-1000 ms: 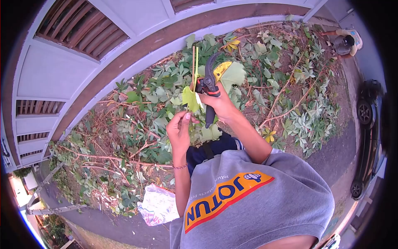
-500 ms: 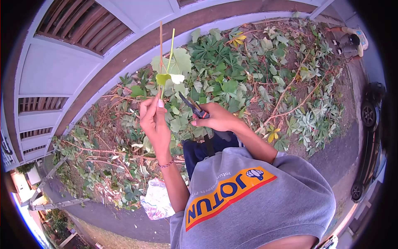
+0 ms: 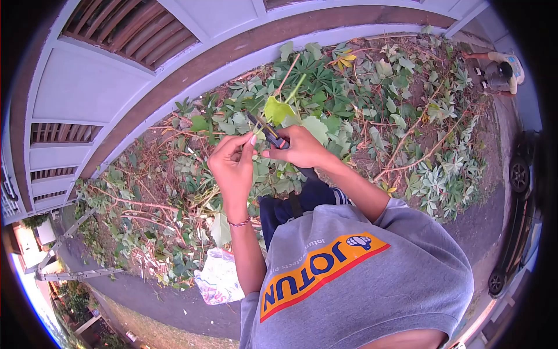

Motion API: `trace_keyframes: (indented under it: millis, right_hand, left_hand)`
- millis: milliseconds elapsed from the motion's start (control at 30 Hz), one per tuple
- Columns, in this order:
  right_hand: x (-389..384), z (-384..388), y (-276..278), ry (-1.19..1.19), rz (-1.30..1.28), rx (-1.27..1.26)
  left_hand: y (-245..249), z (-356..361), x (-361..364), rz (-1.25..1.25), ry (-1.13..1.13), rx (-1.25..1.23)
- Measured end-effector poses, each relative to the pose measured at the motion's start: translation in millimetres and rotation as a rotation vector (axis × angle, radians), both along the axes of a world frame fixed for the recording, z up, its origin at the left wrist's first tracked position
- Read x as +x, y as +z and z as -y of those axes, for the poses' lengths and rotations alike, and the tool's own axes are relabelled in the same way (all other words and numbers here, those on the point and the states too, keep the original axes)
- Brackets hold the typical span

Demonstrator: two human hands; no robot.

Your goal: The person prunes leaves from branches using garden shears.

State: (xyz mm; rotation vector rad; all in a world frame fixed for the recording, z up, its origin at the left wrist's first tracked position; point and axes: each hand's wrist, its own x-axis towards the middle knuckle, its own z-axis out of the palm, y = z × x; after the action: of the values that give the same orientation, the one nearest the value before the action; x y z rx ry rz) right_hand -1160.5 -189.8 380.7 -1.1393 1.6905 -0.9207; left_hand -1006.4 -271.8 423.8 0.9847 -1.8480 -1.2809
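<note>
My left hand (image 3: pixel 233 166) pinches the lower end of a thin leafy cutting (image 3: pixel 279 110) between thumb and fingertips. The cutting leans up and to the right, with a bright green leaf and two bare stalk ends. Wrapped round the red and black handles of the pruning shears (image 3: pixel 272 135) is my right hand (image 3: pixel 301 148). Their dark blades reach up and left to the stem, just above my left fingertips. Broad green leaves sit behind the shears, partly hidden by my right hand.
Cut leaves and branches (image 3: pixel 163 209) cover the ground below. A white plastic bag (image 3: pixel 218 279) lies by my left forearm. A louvred wall (image 3: pixel 81 87) runs along the upper left. At the upper right another person (image 3: pixel 503 72) bends near a dark car (image 3: pixel 517 203). A ladder (image 3: pixel 81 273) stands lower left.
My left hand has moved right and the cutting has tipped to the right. The shears' blades, apart from the cutting before, are now at its stem.
</note>
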Motion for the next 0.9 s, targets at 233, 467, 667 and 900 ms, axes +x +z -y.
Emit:
trace_keyframes:
  millis: [233, 467, 667, 900]
  right_hand:
    - [-1, 29, -18, -0.336, 0.381, -0.021]
    - [-17, 3, -22, -0.363, 0.587, -0.075]
    - [14, -30, -26, -0.142, 0.543, -0.006]
    - [30, -3, 30, 0.132, -0.205, 0.066]
  left_hand:
    - [4, 25, -10, -0.039, 0.057, -0.02]
    - [17, 39, 18, -0.181, -0.036, 0.003]
    - [40, 67, 34, -0.218, 0.08, -0.069]
    - [87, 76, 34, -0.115, 0.12, -0.092]
